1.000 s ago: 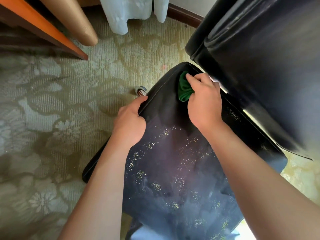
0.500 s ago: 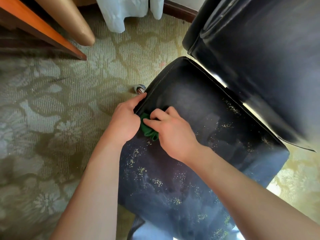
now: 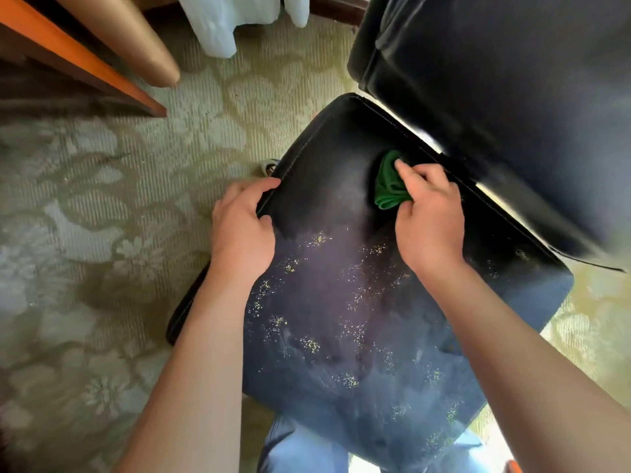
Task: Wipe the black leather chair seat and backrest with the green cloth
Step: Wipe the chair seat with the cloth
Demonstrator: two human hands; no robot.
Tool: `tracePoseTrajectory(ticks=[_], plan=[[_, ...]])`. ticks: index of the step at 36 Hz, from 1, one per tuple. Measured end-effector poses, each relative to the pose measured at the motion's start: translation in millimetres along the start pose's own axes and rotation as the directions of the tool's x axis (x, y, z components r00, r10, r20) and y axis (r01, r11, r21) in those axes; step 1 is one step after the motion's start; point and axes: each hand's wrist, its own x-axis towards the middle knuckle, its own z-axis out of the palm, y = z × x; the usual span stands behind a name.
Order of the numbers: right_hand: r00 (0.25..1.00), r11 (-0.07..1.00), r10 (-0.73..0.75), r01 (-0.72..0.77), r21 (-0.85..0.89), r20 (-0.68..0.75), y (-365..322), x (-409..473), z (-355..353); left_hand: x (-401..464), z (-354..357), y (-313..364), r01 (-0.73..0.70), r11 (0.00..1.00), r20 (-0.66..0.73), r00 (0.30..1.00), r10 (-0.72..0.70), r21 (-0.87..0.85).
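the right hand (image 3: 428,213) was down on the black leather seat (image 3: 341,302), fingers curled tight round the bunched green cloth (image 3: 387,186), pressing it into the leather at the far side of the seat, just beside the seam where the backrest (image 3: 495,97) rose up. the cloth poked out past the fingertips toward the back corner. and the left hand (image 3: 242,227) was clamped on the seat's left edge, thumb on top of the piping, fingers wrapped over the rim and down the side, gripping the chair itself. the leather near the cloth looked dark and clean; closer to the person it was hazy, dotted with little yellowish specks. the backrest stood tilted away on the right, a bright gap showing between it and the seat. below, patterned green carpet (image 3: 102,233), an orange-edged wooden piece of furniture (image 3: 85,66) at upper left, something white (image 3: 222,22) hanging at the top.
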Motion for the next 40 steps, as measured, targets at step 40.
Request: tracePoseTrajectory(ticks=[40], plan=[[0.936,0.959,-0.262,0.226,0.171,0.237,-46.1,-50.1,21.4,-113.7,-10.3,-55.2,0.465,0.885,-0.245,0.855,-0.457,-0.024]])
